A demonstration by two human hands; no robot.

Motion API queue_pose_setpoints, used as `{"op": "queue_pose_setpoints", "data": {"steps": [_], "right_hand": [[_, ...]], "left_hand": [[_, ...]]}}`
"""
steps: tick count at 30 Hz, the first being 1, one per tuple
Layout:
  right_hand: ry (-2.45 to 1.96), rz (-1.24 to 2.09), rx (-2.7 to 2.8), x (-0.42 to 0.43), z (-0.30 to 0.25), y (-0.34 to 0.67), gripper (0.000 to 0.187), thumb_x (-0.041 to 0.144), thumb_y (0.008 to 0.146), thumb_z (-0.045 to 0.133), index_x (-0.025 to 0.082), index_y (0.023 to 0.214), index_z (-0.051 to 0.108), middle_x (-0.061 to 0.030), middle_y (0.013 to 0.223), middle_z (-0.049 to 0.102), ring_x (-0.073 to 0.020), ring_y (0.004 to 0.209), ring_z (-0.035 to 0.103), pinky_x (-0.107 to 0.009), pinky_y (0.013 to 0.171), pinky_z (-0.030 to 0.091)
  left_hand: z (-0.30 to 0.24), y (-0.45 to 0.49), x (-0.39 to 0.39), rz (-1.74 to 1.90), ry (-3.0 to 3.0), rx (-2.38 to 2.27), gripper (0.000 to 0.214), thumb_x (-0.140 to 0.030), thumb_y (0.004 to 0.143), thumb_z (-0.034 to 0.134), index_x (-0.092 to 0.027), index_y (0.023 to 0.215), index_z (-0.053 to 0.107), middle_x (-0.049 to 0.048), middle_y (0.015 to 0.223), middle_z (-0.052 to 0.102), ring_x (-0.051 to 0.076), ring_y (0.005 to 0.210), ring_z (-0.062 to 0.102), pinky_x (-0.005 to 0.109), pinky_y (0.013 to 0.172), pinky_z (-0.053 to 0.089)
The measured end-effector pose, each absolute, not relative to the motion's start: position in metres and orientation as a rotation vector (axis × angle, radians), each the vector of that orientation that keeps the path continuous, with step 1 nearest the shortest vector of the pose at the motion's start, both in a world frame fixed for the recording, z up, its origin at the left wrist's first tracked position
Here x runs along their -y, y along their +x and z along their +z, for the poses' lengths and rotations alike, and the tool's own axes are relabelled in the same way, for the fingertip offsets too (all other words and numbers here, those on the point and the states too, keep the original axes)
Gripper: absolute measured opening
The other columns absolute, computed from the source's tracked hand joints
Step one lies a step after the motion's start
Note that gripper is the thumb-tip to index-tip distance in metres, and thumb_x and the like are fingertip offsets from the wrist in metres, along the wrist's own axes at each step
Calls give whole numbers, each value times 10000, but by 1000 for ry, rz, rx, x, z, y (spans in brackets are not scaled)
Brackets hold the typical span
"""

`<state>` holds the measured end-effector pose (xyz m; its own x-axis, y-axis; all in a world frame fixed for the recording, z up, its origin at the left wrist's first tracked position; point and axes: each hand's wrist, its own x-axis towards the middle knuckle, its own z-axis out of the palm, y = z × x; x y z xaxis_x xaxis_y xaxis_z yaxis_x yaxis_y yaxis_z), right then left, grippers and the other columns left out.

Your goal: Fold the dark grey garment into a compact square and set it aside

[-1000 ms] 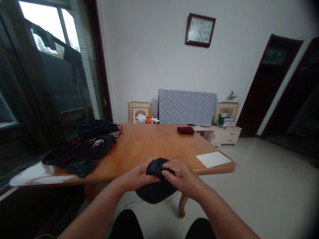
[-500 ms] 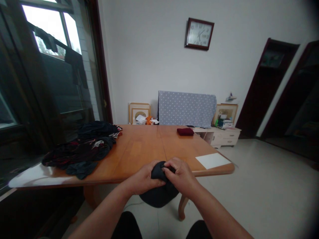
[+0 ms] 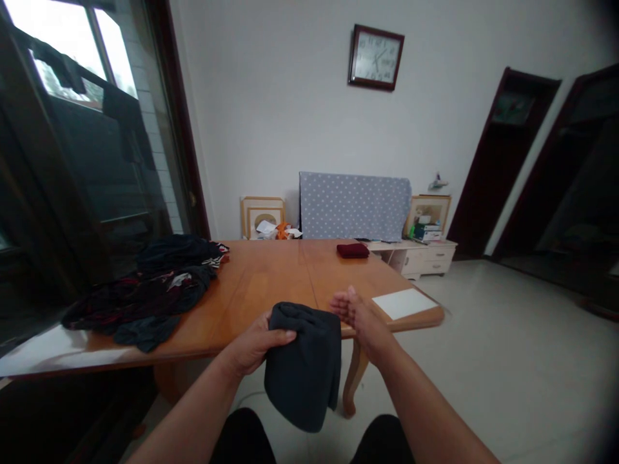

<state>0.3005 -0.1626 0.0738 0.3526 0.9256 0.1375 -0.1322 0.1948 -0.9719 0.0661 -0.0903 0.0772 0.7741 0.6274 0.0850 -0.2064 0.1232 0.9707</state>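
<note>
A dark grey-blue folded garment [image 3: 304, 367] hangs from my left hand [image 3: 256, 345] in front of the table's near edge. The thumb of that hand lies across the cloth's front, and the other fingers are behind it, hidden. To the right of the cloth, my right hand [image 3: 360, 316] is open, its fingers stretched out together and the palm turned toward the cloth. Its fingertips are close to the cloth's upper right corner; whether they touch it I cannot tell. What kind of garment it is does not show.
The wooden table [image 3: 256, 283] bears a heap of dark clothes [image 3: 145, 290] at the left, a dark red folded cloth [image 3: 353, 250] at the far side and a white sheet [image 3: 403, 303] at the right corner. A low white cabinet [image 3: 425, 259] stands behind.
My right hand has let go of the cloth and opened out to its right. The cloth, bunched between both hands before, now hangs wider from my left hand. The view has shifted slightly right.
</note>
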Motion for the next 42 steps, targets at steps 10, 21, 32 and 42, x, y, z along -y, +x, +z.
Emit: {"op": "queue_pose_setpoints", "data": {"steps": [10, 21, 32, 42], "right_hand": [[-994, 1069, 1227, 184, 78, 262, 546, 564, 777, 723, 219, 1195, 653, -81, 1166, 703, -269, 1111, 630, -404, 962, 489], [-1162, 685, 1429, 184, 68, 265, 316, 370, 860, 658, 230, 1142, 680, -25, 1065, 717, -215, 984, 647, -342, 874, 517], [-1096, 757, 1485, 189, 69, 267, 354, 409, 882, 650, 250, 1198, 654, -28, 1071, 707, -211, 993, 645, -340, 865, 519], [-1215, 415, 1663, 206, 79, 277, 296, 354, 928, 584, 275, 1208, 639, -12, 1099, 705, -191, 996, 660, -296, 865, 515]], "left_hand": [[68, 75, 86, 774, 1217, -499, 436, -354, 780, 774, -164, 1157, 665, 116, 1086, 729, 268, 1009, 677, 400, 931, 516], [75, 61, 85, 798, 1507, -497, 554, -342, 718, 825, -169, 1205, 625, 101, 1162, 680, 246, 1042, 631, 373, 933, 486], [81, 53, 93, 808, 1580, -490, 435, -383, 780, 770, -174, 1121, 597, 36, 977, 660, 168, 882, 619, 268, 772, 467], [107, 45, 102, 954, 2326, -477, 358, -296, 816, 732, -224, 1129, 571, 117, 1345, 558, 253, 1264, 514, 446, 1058, 404]]}}
